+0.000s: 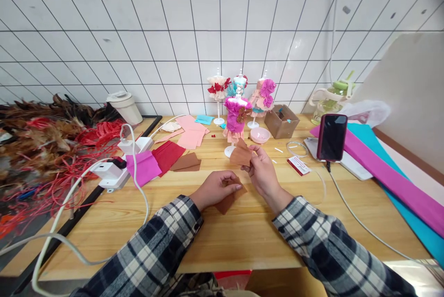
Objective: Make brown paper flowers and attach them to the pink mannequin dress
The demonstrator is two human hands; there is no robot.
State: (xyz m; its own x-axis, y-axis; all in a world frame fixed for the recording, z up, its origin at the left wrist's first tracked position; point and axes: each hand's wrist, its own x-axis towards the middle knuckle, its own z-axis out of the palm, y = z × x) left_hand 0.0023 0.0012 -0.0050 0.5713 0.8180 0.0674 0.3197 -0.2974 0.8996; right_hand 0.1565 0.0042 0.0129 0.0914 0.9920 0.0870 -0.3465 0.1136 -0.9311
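Two pieces of brown paper are in my hands above the middle of the wooden table. My left hand (218,189) pinches one brown piece (226,202), which hangs below its fingers. Slightly higher and to the right, my right hand (262,172) grips another brown piece (240,154) by its right edge. The two pieces are apart. Just behind them stands a small dress form (236,116) in magenta crepe ruffles with a brown flower. More brown sheets (186,162) lie left of my hands, beside red sheets (169,156) and a magenta sheet (143,168).
Three other dress forms (218,91), a pink bowl (260,135) and a brown box (281,121) stand at the back. A phone (332,138) and long coloured paper strips (388,172) are right. A power strip (111,176), cables and feathers (45,135) are left.
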